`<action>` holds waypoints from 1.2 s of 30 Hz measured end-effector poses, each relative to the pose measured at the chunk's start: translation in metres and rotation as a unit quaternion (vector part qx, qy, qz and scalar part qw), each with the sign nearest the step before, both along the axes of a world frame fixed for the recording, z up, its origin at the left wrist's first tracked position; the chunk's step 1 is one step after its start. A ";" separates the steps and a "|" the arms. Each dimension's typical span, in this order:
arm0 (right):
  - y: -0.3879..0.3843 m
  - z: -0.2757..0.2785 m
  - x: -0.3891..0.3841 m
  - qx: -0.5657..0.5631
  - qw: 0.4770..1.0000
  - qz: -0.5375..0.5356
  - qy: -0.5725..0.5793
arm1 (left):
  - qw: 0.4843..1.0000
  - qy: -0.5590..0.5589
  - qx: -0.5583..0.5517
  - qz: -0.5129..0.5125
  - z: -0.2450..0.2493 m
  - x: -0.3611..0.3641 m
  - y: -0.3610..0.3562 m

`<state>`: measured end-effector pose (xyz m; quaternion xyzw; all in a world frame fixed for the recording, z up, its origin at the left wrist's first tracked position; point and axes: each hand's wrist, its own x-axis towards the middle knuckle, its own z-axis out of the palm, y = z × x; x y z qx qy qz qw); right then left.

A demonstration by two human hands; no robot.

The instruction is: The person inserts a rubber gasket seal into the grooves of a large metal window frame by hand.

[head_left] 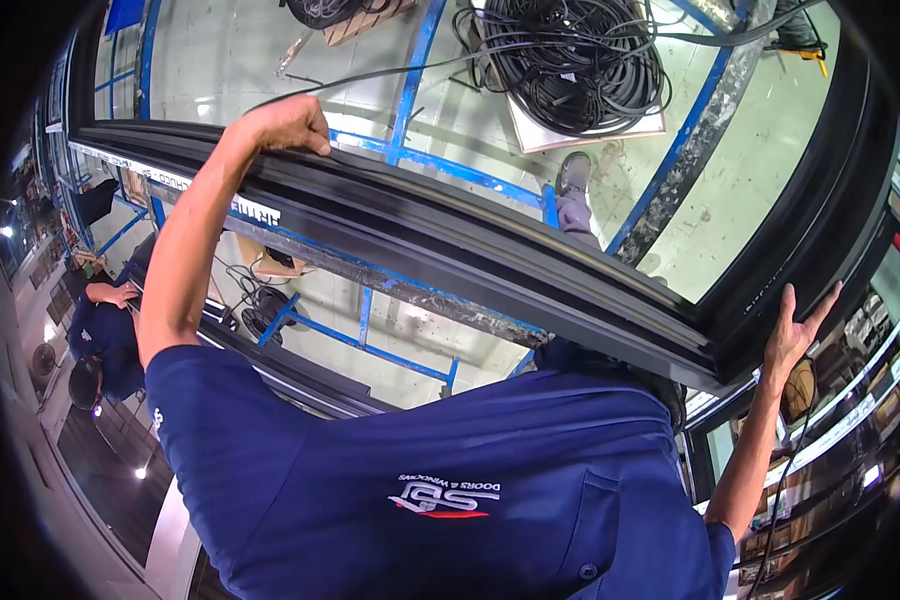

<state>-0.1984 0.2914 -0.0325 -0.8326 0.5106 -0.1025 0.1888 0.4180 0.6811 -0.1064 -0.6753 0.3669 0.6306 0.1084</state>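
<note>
A large black window frame (490, 255) lies across blue metal stands in front of my body. My left hand (285, 125) is closed, its fingers curled over the inner edge of the frame's near bar. Just behind that hand passes a thin black rubber strip (400, 70), which runs right to a big black coil (575, 60). The hand hides whether its fingers also hold the strip. At the right corner my right hand (792, 335) lies against the frame's side bar, its fingers spread apart.
The blue stands (410, 90) and a paint-spattered beam (670, 160) support the frame. A shoe (575, 172) shows on the floor beyond the near bar. To the left, a co-worker (105, 330) in dark blue works at black profiles. Cable bundles (265, 305) lie below.
</note>
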 end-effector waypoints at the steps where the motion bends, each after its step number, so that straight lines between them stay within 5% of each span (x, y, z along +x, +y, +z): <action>1: -0.002 -0.002 0.001 -0.002 1.000 0.000 0.000 | 1.000 0.017 -0.016 -0.013 0.003 0.000 0.000; 36: -0.002 -0.001 -0.006 0.013 0.999 -0.031 0.009 | 0.999 0.042 -0.002 0.023 -0.008 -0.041 -0.021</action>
